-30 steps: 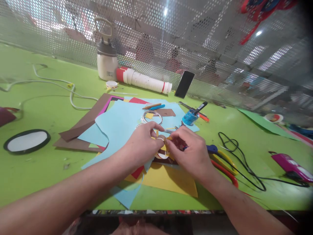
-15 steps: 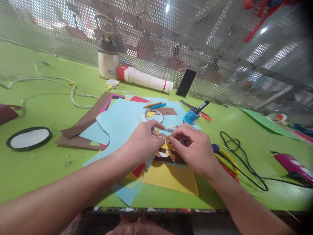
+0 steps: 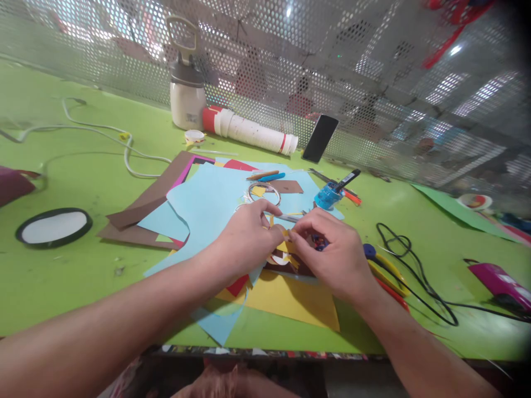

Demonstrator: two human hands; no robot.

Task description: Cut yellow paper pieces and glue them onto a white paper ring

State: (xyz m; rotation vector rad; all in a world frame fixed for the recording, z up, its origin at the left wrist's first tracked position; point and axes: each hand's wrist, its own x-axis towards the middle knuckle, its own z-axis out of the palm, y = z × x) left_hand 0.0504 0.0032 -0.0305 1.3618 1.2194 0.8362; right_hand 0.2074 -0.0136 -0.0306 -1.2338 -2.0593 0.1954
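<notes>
My left hand (image 3: 253, 233) and my right hand (image 3: 332, 249) meet over the paper pile, fingers pinched on a small paper craft piece (image 3: 281, 257) of white, yellow and brown. The left thumb presses its upper side, and the right fingertips grip a yellow strip at its right edge. Part of the piece is hidden by my fingers. Beneath it lie a dark brown sheet (image 3: 296, 267) and a yellow sheet (image 3: 298, 304). Just beyond are a roll of tape (image 3: 279, 194), a brown paper scrap (image 3: 291, 187) and light blue paper (image 3: 207, 193).
Scissors with yellow handles (image 3: 392, 271) and a black cable (image 3: 418, 276) lie at my right. A blue pot (image 3: 327, 197) holding a pen, a leaning phone (image 3: 320, 138), a paper-cup stack (image 3: 253, 132) and a jug (image 3: 187, 102) stand farther back. An oval black-rimmed object (image 3: 53, 228) is left.
The camera view has shifted slightly, so everything sits a little to the right. Both hands keep their pinch on the paper piece, with barely any movement of the fingers.
</notes>
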